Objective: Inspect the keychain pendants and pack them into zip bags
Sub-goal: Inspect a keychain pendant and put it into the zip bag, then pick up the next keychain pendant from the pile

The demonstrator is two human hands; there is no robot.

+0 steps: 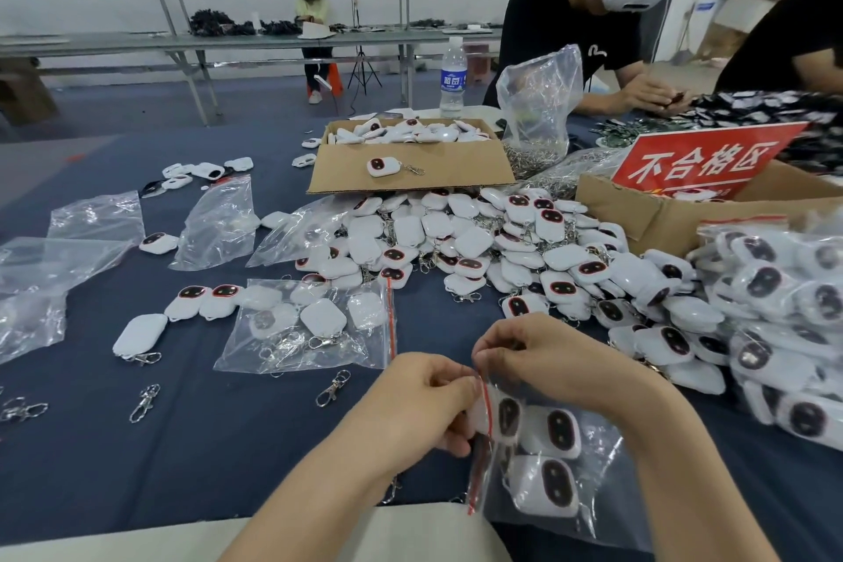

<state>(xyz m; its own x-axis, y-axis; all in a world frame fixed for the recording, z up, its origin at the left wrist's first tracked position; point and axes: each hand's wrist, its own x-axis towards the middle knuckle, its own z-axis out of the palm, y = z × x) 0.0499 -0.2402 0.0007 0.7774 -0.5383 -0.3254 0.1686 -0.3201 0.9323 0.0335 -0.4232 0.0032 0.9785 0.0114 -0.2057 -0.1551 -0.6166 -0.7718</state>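
I hold a clear zip bag [547, 484] with a red zip strip near the table's front edge. Several white keychain pendants [554, 429] with dark oval faces lie inside it. My left hand [422, 402] pinches the red strip at the bag's mouth. My right hand [538, 356] pinches the same strip just above it. A big heap of loose pendants [483, 242] covers the table's middle. Another zip bag [314, 329] with several pendants in it lies left of my hands.
Empty clear bags [219, 224] lie at the left. Loose metal clasps [333, 388] are scattered on the blue cloth. A cardboard box [410, 169] of pendants stands behind the heap, a red sign [702, 164] and packed bags [775, 292] at right. Other people work at the far side.
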